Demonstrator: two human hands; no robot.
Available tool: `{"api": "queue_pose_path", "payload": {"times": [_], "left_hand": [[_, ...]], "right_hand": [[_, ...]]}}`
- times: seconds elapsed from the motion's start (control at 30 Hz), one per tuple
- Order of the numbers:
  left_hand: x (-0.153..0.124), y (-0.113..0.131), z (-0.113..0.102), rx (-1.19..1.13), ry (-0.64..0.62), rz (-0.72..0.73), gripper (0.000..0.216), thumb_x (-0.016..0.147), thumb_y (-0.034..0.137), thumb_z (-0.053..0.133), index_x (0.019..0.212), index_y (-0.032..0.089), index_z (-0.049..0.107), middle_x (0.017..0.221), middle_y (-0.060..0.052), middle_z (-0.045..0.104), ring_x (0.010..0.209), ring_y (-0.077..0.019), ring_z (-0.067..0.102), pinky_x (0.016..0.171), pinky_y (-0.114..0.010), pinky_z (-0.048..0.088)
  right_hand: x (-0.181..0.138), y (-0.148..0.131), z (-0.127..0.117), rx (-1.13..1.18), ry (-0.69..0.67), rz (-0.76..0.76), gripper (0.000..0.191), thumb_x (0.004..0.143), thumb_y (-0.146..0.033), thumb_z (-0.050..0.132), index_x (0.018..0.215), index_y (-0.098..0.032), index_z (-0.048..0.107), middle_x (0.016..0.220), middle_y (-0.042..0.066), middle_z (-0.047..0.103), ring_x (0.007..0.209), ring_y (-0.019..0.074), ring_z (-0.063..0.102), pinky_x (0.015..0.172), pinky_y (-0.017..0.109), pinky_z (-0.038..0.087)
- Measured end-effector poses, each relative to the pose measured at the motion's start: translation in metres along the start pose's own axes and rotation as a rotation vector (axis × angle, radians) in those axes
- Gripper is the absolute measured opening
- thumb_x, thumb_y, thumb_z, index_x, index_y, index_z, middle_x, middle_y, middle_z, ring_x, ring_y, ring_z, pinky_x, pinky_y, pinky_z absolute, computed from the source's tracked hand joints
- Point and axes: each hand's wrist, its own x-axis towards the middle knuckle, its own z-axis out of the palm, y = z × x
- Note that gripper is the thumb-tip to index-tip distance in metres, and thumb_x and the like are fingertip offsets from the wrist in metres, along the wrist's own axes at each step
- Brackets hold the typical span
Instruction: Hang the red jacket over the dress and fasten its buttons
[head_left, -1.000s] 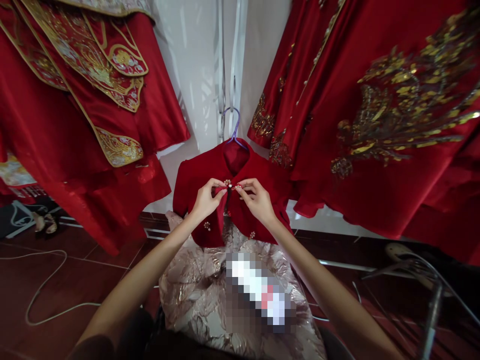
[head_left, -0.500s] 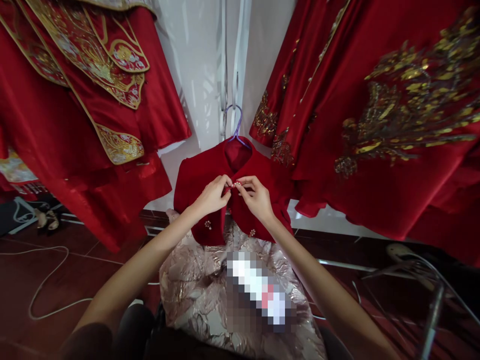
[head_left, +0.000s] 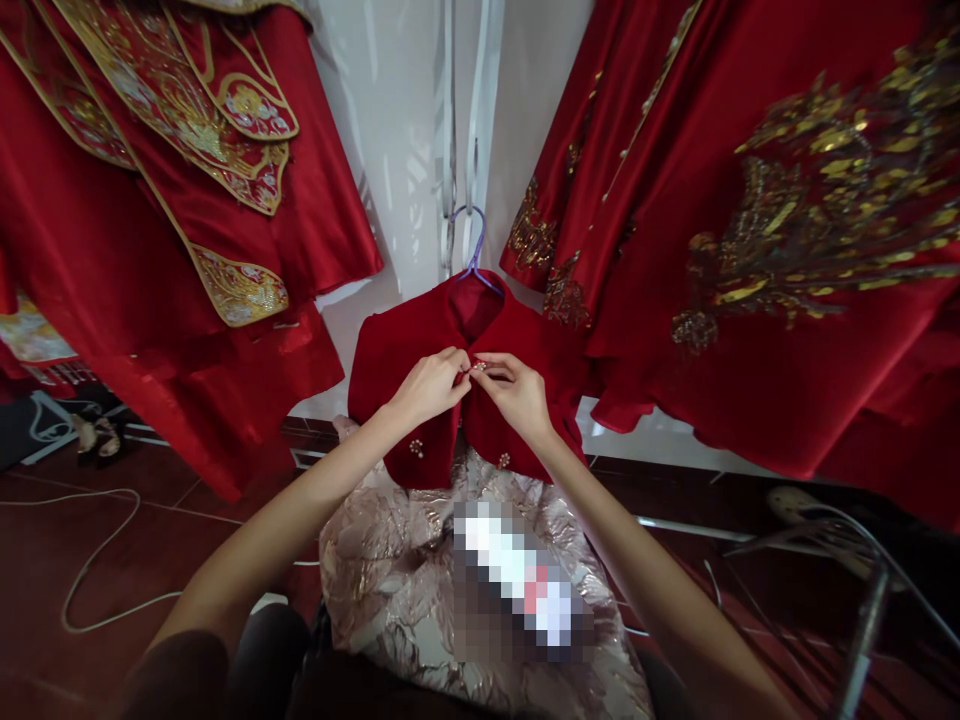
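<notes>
The left hand [head_left: 429, 386] and right hand [head_left: 519, 396] meet fingertip to fingertip, both pinched on the jewelled clasp [head_left: 475, 367] at the front opening of the short red jacket [head_left: 394, 345], just below its collar. The jacket hangs on a purple hanger [head_left: 472, 250] against the white wall [head_left: 390, 120], over a pale brocade skirt [head_left: 382, 560]. Two more jewelled buttons [head_left: 414, 449] sit near the jacket's hem. Red gold-embroidered gowns hang on the left [head_left: 187, 210] and on the right [head_left: 750, 250]. A white cable [head_left: 97, 560] lies on the dark floor [head_left: 45, 560] at the left.
</notes>
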Motion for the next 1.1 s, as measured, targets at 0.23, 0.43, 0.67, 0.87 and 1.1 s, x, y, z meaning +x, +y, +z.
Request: {"api": "queue_pose_path", "payload": {"times": [0.23,0.43,0.67,0.87,1.1], "left_hand": [[0.002,0.003,0.006,-0.251,0.010,-0.023,0.012,0.079,0.015,0.051,0.088,0.018,0.058,0.088,-0.005,0.061,0.075,-0.0164,0.060,0.073,-0.030,0.048],[-0.010,-0.006,0.033,-0.896,0.001,-0.273,0.019,0.087,0.022,0.045,0.101,0.016,0.056,0.103,-0.009,0.064,0.091,-0.0156,0.063,0.080,-0.032,0.052],[-0.021,-0.013,0.028,-1.054,-0.094,-0.369,0.022,0.086,0.029,0.050,0.102,0.015,0.057,0.102,-0.011,0.065,0.088,-0.0141,0.064,0.081,-0.034,0.053],[-0.031,-0.029,0.045,-1.020,0.007,-0.593,0.027,0.085,0.037,0.051,0.099,0.014,0.055,0.105,-0.013,0.064,0.089,-0.0152,0.064,0.077,-0.034,0.054],[-0.042,0.001,0.030,-1.157,-0.286,-0.645,0.059,0.081,0.065,0.037,0.087,0.012,0.063,0.082,-0.013,0.070,0.071,-0.0178,0.067,0.068,-0.033,0.056]], "right_hand": [[0.004,-0.002,0.002,-0.047,-0.009,-0.037,0.030,0.074,-0.025,0.056,0.103,-0.020,0.049,0.100,0.006,0.058,0.088,0.0162,0.060,0.075,0.031,0.055],[-0.028,0.018,0.013,-0.331,0.021,-0.225,0.066,0.067,-0.015,0.056,0.127,-0.015,0.029,0.124,0.016,0.042,0.104,0.0234,0.050,0.087,0.040,0.047],[-0.063,0.035,-0.006,-0.793,0.089,0.092,0.042,0.073,-0.013,0.043,0.115,-0.017,0.046,0.101,0.011,0.060,0.083,0.0233,0.059,0.064,0.032,0.047],[-0.040,0.026,-0.038,-0.252,-0.101,0.408,0.016,0.077,-0.027,0.046,0.083,-0.021,0.060,0.062,0.002,0.063,0.060,0.0187,0.061,0.054,0.029,0.048],[-0.033,0.006,-0.027,0.206,-0.140,0.481,0.023,0.077,-0.030,0.050,0.097,-0.022,0.057,0.075,0.001,0.069,0.063,0.0151,0.064,0.056,0.027,0.052]]}}
